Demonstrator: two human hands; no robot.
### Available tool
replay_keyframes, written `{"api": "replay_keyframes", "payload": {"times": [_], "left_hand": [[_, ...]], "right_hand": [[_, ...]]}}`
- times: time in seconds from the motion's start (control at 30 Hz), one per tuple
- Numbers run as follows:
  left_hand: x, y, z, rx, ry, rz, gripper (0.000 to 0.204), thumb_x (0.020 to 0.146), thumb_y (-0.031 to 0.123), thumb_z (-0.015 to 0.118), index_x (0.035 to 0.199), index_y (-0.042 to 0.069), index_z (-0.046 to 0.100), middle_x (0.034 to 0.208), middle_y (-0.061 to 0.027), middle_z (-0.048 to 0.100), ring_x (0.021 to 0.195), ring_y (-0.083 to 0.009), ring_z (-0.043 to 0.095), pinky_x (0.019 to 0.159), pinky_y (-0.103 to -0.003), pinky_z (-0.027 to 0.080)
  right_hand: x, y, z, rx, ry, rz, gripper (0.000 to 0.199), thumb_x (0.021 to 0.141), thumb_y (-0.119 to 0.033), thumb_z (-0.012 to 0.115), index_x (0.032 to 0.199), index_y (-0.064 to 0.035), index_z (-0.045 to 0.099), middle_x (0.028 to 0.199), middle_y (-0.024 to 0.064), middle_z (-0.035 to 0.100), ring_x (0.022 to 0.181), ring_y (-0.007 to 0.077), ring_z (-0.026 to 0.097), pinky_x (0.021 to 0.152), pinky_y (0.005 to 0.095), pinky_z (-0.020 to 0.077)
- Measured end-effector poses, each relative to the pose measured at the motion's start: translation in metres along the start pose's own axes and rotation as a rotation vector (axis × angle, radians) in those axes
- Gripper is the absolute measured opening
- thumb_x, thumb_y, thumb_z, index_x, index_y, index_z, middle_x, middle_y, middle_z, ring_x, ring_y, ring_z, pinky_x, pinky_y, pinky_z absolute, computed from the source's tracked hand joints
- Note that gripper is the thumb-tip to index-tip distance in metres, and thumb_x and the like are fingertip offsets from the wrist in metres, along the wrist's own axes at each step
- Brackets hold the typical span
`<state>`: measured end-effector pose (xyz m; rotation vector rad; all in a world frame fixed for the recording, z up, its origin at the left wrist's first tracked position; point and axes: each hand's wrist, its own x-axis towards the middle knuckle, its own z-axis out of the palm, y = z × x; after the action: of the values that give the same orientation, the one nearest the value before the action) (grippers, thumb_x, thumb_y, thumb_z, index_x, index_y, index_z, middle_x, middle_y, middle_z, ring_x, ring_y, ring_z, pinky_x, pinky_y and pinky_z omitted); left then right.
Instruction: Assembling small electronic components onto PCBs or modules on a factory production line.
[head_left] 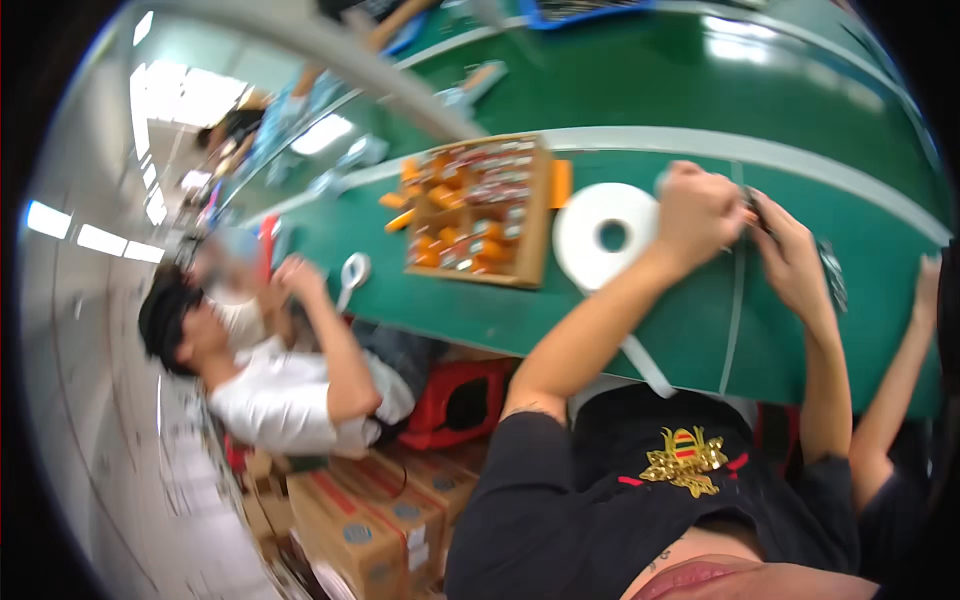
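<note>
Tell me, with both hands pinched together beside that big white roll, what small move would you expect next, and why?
Probably a short pull or wrap of the tape. Both the left hand and the right hand close on a small dark item, too blurred to identify, on the green table right beside the white tape roll, whose loose strip hangs off the edge.

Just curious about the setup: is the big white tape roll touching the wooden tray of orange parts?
Apart. In the head view a strip of green table shows between the white tape roll and the wooden tray.
</note>
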<state>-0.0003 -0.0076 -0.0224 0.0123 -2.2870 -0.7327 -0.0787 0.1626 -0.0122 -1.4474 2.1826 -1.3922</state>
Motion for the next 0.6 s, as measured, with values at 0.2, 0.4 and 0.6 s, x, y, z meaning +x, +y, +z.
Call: {"api": "replay_keyframes", "payload": {"times": [0.2, 0.4, 0.6], "left_hand": [[-0.006, -0.007, -0.008, 0.017, -0.012, 0.048, 0.008, 0.078, 0.015, 0.07, 0.071, 0.01, 0.07, 0.07, -0.0033, 0.067, 0.067, -0.0241, 0.064, 0.08, -0.039, 0.046], [-0.007, -0.013, 0.001, -0.095, 0.024, 0.021, 0.005, 0.079, 0.016, 0.072, 0.079, 0.011, 0.074, 0.072, -0.003, 0.067, 0.07, -0.0248, 0.064, 0.085, -0.039, 0.046], [-0.006, -0.009, -0.002, 0.026, -0.039, 0.004, 0.006, 0.079, 0.017, 0.073, 0.083, 0.013, 0.074, 0.08, -0.0022, 0.069, 0.079, -0.022, 0.065, 0.09, -0.039, 0.043]], "right_hand": [[-0.002, 0.001, -0.007, 0.279, -0.105, 0.23, 0.044, 0.096, 0.002, 0.049, 0.14, 0.0008, 0.054, 0.086, 0.0022, 0.055, 0.053, 0.0045, 0.044, 0.045, 0.0205, 0.0348], [-0.003, 0.021, -0.012, 0.329, -0.13, 0.225, 0.048, 0.096, -0.001, 0.047, 0.144, -0.0012, 0.052, 0.081, -0.0016, 0.052, 0.048, 0.0018, 0.039, 0.04, 0.0191, 0.0284], [0.003, 0.021, -0.008, 0.287, -0.128, 0.191, 0.041, 0.094, -0.003, 0.049, 0.133, 0.0009, 0.061, 0.071, -0.0021, 0.053, 0.047, 0.0021, 0.04, 0.04, 0.0203, 0.0281]]}}
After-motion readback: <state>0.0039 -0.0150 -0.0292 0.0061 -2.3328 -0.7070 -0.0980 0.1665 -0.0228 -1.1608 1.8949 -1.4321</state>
